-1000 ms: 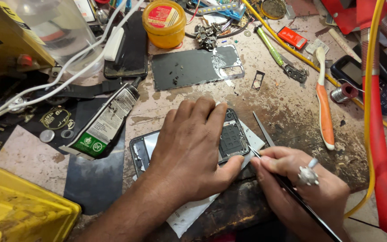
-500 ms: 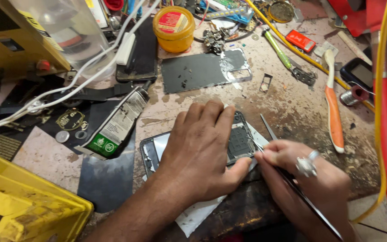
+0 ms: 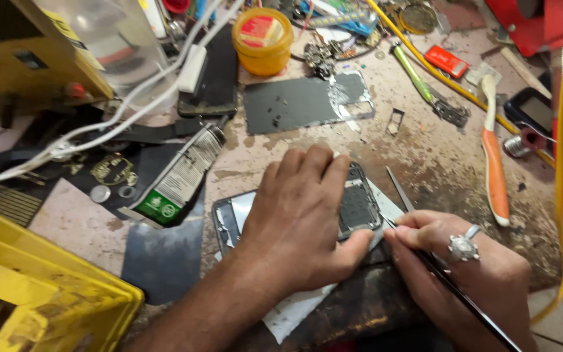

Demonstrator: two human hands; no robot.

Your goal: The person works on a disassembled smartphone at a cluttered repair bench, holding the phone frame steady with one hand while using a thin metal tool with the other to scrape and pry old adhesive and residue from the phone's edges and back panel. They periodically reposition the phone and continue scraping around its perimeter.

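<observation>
An opened phone (image 3: 358,207) lies flat on the worn bench, its dark insides showing. My left hand (image 3: 301,221) presses down flat over the middle of it, fingers spread toward the far edge. My right hand (image 3: 464,274), wearing a ring, pinches a thin dark tool (image 3: 454,290) like a pen, its tip touching the phone's near right edge beside my left thumb. A second thin metal tool (image 3: 399,189) lies just right of the phone. White paper (image 3: 294,309) sticks out under the phone.
A squeezed glue tube (image 3: 177,176) lies left of the phone. A dark back panel (image 3: 301,101), a yellow jar (image 3: 262,39) and a black phone (image 3: 213,75) sit beyond. An orange-handled tool (image 3: 495,163) lies at right, a yellow crate (image 3: 40,293) at near left, white cables (image 3: 99,130) cross the left.
The view has shifted so everything sits slightly further right and lower. Both hands keep the same hold on the phone and tool, with only small motion at the tool tip.
</observation>
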